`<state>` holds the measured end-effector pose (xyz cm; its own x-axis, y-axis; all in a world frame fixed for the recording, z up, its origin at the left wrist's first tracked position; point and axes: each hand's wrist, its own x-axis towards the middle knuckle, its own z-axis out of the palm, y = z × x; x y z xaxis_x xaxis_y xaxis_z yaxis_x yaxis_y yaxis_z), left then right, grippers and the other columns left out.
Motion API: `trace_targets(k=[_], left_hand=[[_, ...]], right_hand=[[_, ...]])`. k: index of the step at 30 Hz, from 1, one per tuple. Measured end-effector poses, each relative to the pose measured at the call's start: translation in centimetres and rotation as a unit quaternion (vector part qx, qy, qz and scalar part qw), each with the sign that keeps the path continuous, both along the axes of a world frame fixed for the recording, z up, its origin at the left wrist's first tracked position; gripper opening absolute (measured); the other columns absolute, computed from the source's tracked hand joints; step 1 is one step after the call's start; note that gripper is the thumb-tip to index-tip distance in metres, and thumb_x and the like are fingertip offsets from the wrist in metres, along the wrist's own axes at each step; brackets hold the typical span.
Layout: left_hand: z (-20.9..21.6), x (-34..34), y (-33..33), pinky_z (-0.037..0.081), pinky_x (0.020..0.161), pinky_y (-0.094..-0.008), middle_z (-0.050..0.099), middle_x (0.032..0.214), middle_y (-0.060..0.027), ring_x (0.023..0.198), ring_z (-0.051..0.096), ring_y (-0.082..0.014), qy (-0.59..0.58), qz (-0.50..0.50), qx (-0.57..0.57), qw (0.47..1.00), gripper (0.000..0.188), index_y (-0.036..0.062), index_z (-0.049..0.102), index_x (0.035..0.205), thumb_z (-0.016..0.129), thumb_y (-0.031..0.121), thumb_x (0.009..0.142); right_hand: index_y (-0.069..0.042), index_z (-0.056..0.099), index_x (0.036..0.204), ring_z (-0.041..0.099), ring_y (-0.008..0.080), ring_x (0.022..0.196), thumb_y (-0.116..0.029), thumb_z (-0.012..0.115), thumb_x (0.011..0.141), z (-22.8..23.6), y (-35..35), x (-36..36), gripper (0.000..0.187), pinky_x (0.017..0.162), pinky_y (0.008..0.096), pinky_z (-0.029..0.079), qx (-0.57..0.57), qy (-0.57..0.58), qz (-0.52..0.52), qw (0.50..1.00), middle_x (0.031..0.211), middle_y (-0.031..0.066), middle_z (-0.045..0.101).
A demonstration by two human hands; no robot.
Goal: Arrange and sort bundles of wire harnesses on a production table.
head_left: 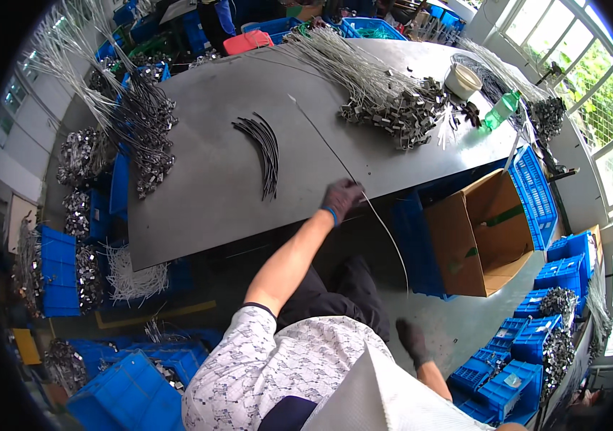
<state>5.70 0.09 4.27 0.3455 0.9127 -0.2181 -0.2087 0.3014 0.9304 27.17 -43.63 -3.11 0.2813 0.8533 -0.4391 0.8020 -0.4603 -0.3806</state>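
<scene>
My left hand (343, 198), in a dark glove with a blue cuff, is closed on a thin cable (385, 224) at the table's near edge. One end of the cable stretches dark across the table, while its pale length hangs off the edge in a curve. Lower down, beside my body, is my gloved right hand (412, 341), apart from the cable's hanging end; its fingers are too unclear to read. A curved bunch of short black tubes (267, 152) lies on the grey metal table (206, 208), left of the cable.
A large pile of wires with metal end pieces (392, 108) covers the table's far right, near a pale bowl (463, 80) and a green bottle (502, 110). An opened cardboard box (457, 241) stands right of me. Blue crates (61, 269) flank both sides; wire bundles (141, 122) overhang the left edge.
</scene>
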Motion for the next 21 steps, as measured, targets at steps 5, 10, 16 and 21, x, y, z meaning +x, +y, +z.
trace_targets(k=[5, 10, 16, 21], left_hand=[[-1.9, 3.1, -7.5, 0.047, 0.069, -0.0239, 0.066, 0.081, 0.0033, 0.075, 0.058, -0.0065, -0.029, -0.095, -0.023, 0.995, 0.017, 0.0034, 0.072, 0.093, 0.073, 0.019, 0.086], [-0.8, 0.1, -9.2, 0.048, 0.071, -0.0234, 0.069, 0.086, 0.0017, 0.077, 0.059, -0.0061, -0.056, -0.037, 0.000, 0.998, 0.015, 0.0036, 0.073, 0.097, 0.073, 0.016, 0.088], [0.3, -3.2, -5.5, 0.050, 0.075, -0.0257, 0.070, 0.092, -0.0014, 0.082, 0.062, -0.0100, 0.005, 0.001, 0.014, 1.000, 0.021, 0.0029, 0.071, 0.105, 0.069, 0.018, 0.091], [-3.9, -11.2, -6.4, 0.052, 0.089, -0.0388, 0.065, 0.120, -0.0203, 0.104, 0.067, -0.0301, 0.243, 0.144, 0.268, 0.921, 0.041, -0.0010, 0.055, 0.129, 0.063, 0.018, 0.094]], right_hand=[[-0.003, 0.064, 0.116, 0.065, 0.0386, 0.104, -0.017, 0.060, 0.096, 5.1, 19.6, -4.8, 0.024, 0.086, 0.0385, 0.053, 0.396, 0.083, 0.004, 0.914, 0.112, 0.0218, 0.067], [0.001, 0.062, 0.120, 0.066, 0.0362, 0.105, -0.027, 0.053, 0.101, 8.4, 31.1, -9.3, 0.036, 0.088, 0.0382, 0.052, 0.443, 0.217, -0.126, 0.861, 0.112, 0.0237, 0.068], [0.002, 0.060, 0.123, 0.068, 0.0322, 0.096, -0.033, 0.052, 0.101, 8.1, 36.9, -12.6, 0.042, 0.085, 0.0392, 0.053, 0.409, 0.236, -0.150, 0.868, 0.102, 0.0229, 0.070], [-0.003, 0.060, 0.123, 0.063, 0.0172, 0.055, -0.038, 0.050, 0.101, 6.4, 43.1, -13.3, 0.043, 0.046, 0.0333, 0.047, 0.259, 0.461, -0.206, 0.823, 0.076, 0.0121, 0.068]])
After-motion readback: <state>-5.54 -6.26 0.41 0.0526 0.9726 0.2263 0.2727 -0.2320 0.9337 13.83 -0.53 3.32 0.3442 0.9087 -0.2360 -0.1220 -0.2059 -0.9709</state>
